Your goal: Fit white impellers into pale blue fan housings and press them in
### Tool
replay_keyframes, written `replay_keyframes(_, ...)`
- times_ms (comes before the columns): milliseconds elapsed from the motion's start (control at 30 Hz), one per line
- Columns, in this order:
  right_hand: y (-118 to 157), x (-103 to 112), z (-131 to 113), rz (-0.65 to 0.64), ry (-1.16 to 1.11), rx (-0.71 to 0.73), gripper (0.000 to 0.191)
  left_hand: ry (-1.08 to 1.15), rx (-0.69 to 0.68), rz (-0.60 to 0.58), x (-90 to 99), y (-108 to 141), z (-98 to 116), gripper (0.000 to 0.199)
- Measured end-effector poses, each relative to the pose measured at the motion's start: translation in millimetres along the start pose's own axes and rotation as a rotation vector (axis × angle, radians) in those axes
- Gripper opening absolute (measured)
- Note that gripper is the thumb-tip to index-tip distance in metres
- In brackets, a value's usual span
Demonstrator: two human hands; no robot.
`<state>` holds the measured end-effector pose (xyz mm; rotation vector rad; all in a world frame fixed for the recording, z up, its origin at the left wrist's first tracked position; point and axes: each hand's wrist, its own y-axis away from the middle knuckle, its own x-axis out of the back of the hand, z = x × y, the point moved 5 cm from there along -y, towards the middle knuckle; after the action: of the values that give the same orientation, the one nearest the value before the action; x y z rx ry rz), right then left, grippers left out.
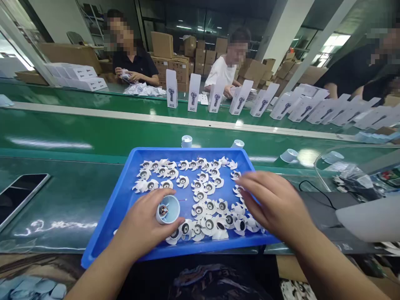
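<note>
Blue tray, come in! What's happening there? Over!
Left hand holding light-blue cup, copper-coloured part inside. Right hand over blue tray, grip unclear. White fan wheels spread across tray; right hand hiding some.

Dark-screened device (19, 193) at left, row of white cartons (194, 93), stacked brown boxes (178, 66)

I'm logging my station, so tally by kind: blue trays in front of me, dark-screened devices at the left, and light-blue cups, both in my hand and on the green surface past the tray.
Blue tray: 1
Dark-screened device: 1
Light-blue cups: 5 (1 in the left hand, 4 past the tray)
Total: 7
</note>
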<state>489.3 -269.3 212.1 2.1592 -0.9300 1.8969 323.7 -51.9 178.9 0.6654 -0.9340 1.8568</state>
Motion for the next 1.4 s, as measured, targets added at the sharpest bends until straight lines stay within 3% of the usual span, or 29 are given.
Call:
replay_keyframes(100,-47,-34,11,-0.211,0.316,-0.034,0.02,-0.037,-0.011,-0.02,-1.1,1,-1,0.041)
replay_keyframes(200,-80,-64,31,-0.343,0.48,-0.053,0.018,-0.028,-0.007,-0.022,-0.6,4,-2,0.042)
replay_keyframes(300,-89,-80,42,-0.415,0.545,-0.062,0.017,0.01,0.001,-0.024,-0.8,6,-1,0.045)
replay_keyframes(400,-90,-81,45,-0.424,0.483,-0.095,0.016,0.034,0.01,-0.055,-3.0,6,1,0.049)
replay_keyframes(567,-90,-58,31,-0.27,0.068,-0.242,0.015,0.156,0.112,-0.037,-1.7,11,-5,0.054)
replay_keyframes(700,-61,-43,-16,-0.236,-0.58,-0.307,0.041,0.298,0.197,0.03,2.3,16,-11,0.058)
replay_keyframes(833,-25,-48,-67,-0.341,-1.135,-0.343,0.049,0.323,0.059,0.053,4.5,13,0,0.048)
replay_keyframes(967,-8,-53,-91,-0.347,-1.343,-0.332,0.043,0.183,-0.109,0.074,6.9,13,16,0.05)
replay_keyframes(1033,-6,-47,-97,-0.253,-1.255,-0.262,0.033,0.105,-0.169,0.096,8.1,18,24,0.049)
replay_keyframes(1133,-4,-28,-110,-0.033,-0.771,-0.006,0.016,0.015,-0.263,0.14,7.7,26,37,0.041)
replay_keyframes(1200,-3,-24,-121,0.044,-0.507,0.135,0.009,-0.032,-0.313,0.183,5.8,32,44,0.039)
replay_keyframes(1400,-9,-33,-120,0.037,-0.539,0.156,0.013,-0.078,-0.288,0.265,3.6,36,55,0.038)
